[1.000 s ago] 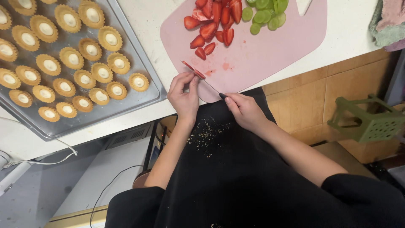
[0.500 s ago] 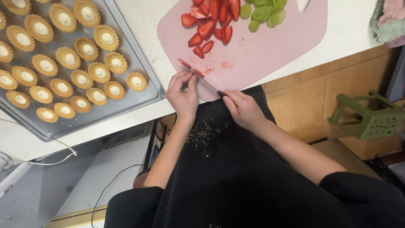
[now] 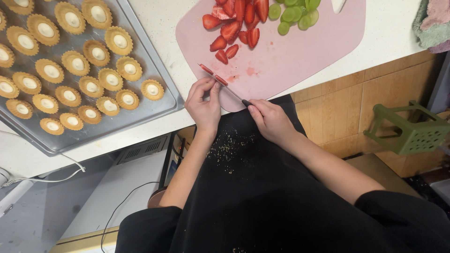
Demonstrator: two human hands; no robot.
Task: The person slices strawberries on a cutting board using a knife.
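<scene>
My right hand [image 3: 269, 119] grips the dark handle of a small knife [image 3: 224, 84] at the near edge of a pink cutting board [image 3: 300, 51]. Its thin blade points up-left and carries red strawberry bits. My left hand [image 3: 204, 104] is at the blade, fingertips touching it near its middle. Cut strawberry pieces [image 3: 234, 28] lie on the board's far left, with sliced green grapes [image 3: 295, 14] beside them.
A metal baking tray [image 3: 154, 103] on the left holds several small filled tart shells [image 3: 98, 54]. A cloth [image 3: 433, 23] lies at the counter's right corner. A green crate-like stool [image 3: 408, 133] stands on the floor at right. White cables [image 3: 42, 178] run below left.
Both hands and the knife stay at the board's near edge. The left fingers have shifted slightly along the blade.
</scene>
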